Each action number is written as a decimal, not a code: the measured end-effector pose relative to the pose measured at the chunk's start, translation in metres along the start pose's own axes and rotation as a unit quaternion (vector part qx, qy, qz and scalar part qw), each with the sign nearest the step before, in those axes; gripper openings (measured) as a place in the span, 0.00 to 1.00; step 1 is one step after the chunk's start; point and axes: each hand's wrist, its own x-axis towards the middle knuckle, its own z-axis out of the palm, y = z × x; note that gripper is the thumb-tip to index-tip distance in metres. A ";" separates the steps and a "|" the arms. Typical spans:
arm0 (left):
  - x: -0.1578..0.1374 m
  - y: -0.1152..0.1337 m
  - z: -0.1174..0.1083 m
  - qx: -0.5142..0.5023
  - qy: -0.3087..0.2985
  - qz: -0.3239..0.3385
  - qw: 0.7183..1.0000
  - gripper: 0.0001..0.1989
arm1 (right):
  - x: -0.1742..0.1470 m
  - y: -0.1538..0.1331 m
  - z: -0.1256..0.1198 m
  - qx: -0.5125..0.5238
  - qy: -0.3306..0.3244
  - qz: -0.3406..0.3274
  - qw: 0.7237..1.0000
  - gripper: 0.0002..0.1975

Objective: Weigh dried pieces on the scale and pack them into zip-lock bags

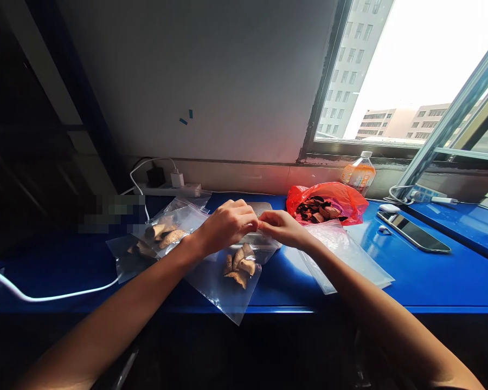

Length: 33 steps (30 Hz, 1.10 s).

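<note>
My left hand (231, 225) and my right hand (282, 226) meet over the blue table, fingers pinched on the upper edge of a clear plastic bag (233, 303). Several tan-brown curved pieces (241, 265), like dried peel or bark, lie inside its lower part. Behind my hands is a silvery flat object (264, 208), mostly covered by them. Beside my left wrist rest filled clear bags (124, 262) with similar pieces. Beyond my right hand, a red plastic bag (355, 203) gapes, showing dark curved pieces (317, 210). Flat clear bags (350, 262) lie next to my right forearm.
A bottle with orange liquid (358, 172) stands by the window. To the right lie a phone (415, 233), a white earphone case (389, 208) and an earphone (384, 229). A power strip (166, 189) sits against the wall; a white cable (57, 297) crosses the left side.
</note>
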 end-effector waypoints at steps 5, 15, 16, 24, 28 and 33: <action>0.000 0.000 -0.001 -0.024 -0.001 -0.014 1.000 0.06 | -0.002 -0.004 -0.003 -0.011 -0.004 0.001 1.000 0.13; 0.001 0.006 -0.004 -0.024 0.029 -0.027 0.999 0.08 | -0.004 -0.003 -0.008 0.205 -0.059 0.064 0.975 0.10; 0.001 0.006 -0.003 -0.019 0.034 -0.025 0.999 0.08 | -0.004 -0.003 -0.007 0.209 -0.051 0.069 0.974 0.11; -0.001 0.006 -0.001 0.008 0.057 -0.009 0.998 0.10 | -0.003 -0.003 -0.001 0.287 -0.017 0.093 0.953 0.13; 0.000 0.009 0.001 0.020 0.088 0.015 0.996 0.10 | -0.004 -0.004 -0.002 0.278 -0.040 0.084 0.956 0.11; 0.001 0.011 0.001 0.045 0.091 0.020 0.995 0.10 | -0.004 -0.003 -0.004 0.219 -0.042 0.063 0.973 0.11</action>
